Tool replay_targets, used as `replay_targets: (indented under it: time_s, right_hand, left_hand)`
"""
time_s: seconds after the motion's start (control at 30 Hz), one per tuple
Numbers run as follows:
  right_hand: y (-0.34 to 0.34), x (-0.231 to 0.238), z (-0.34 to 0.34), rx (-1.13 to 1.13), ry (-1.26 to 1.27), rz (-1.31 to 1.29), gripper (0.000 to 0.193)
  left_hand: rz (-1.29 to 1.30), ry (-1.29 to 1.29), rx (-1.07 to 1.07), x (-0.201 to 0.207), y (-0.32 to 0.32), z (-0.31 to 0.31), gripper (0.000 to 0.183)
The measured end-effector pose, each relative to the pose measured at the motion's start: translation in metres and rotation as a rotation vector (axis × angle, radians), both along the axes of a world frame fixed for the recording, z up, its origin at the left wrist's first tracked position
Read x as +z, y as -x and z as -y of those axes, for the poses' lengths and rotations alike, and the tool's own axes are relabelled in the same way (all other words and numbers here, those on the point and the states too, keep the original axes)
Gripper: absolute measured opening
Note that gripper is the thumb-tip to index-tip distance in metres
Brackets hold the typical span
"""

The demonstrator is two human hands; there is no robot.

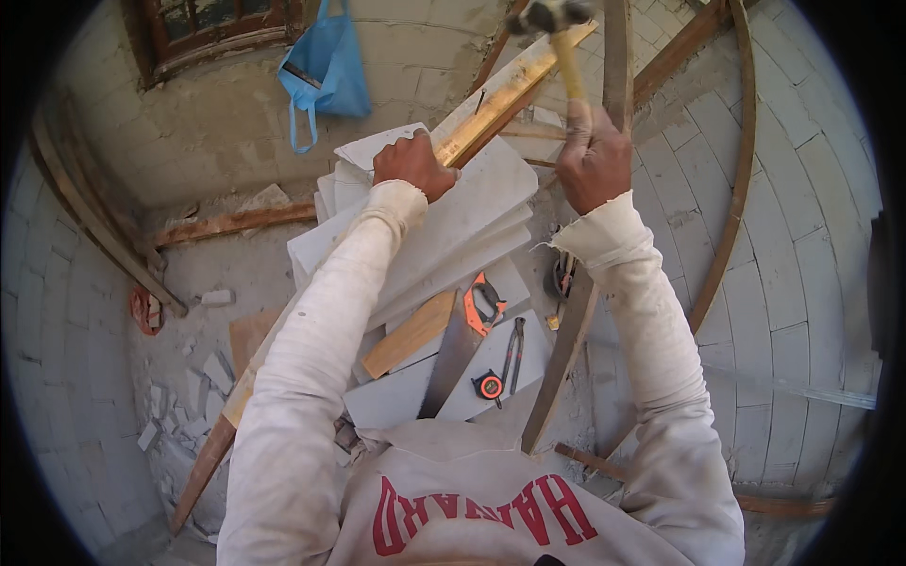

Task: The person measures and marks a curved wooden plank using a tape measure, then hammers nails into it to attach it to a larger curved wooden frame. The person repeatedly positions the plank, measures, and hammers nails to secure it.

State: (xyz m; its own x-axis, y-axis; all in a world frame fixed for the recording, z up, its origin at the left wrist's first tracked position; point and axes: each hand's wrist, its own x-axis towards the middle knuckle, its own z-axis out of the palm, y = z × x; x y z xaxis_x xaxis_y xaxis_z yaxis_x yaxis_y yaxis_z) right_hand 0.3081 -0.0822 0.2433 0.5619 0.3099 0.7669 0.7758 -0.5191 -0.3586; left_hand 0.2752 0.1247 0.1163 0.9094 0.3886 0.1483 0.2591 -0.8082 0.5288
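Note:
My right hand (595,158) is wrapped round the yellow handle of a hammer (569,68). Its metal head is raised at the top of the view, over the far end of a long wooden plank (500,99). My left hand (415,166) grips that plank, which slants from the far right to the lower left under my left forearm. A nail (480,98) sticks up from the plank just beyond my left hand. Beneath the plank lies a stack of pale blocks (472,212).
Near me on pale slabs lie a handsaw (455,354), a tape measure (489,386), pincers (515,354) and a wood offcut (412,332). A blue bag (330,66) hangs on the far wall. Timber props (566,354) stand at the right; rubble (198,396) litters the left floor.

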Motion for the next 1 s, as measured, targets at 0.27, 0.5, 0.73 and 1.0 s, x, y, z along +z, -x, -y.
replay_targets:
  time_s: [0.27,0.5,0.73,1.0]
  right_hand:
    - [0.041,0.074,0.003,0.086,-0.074,-0.176,0.042]
    - [0.006,-0.002,0.024,-0.06,0.52,-0.294,0.038]
    - [0.033,0.098,-0.016,0.13,-0.104,-0.055,0.044]
    - [-0.062,0.03,0.008,-0.229,0.758,-0.246,0.051]
  left_hand:
    - [0.003,-0.003,0.025,0.001,0.006,-0.008,0.069]
    - [-0.01,-0.022,-0.031,0.003,0.007,-0.007,0.071]
    - [-0.014,-0.006,0.016,0.003,0.007,-0.01,0.076]
    - [-0.018,0.011,-0.022,0.01,0.002,-0.006,0.08]
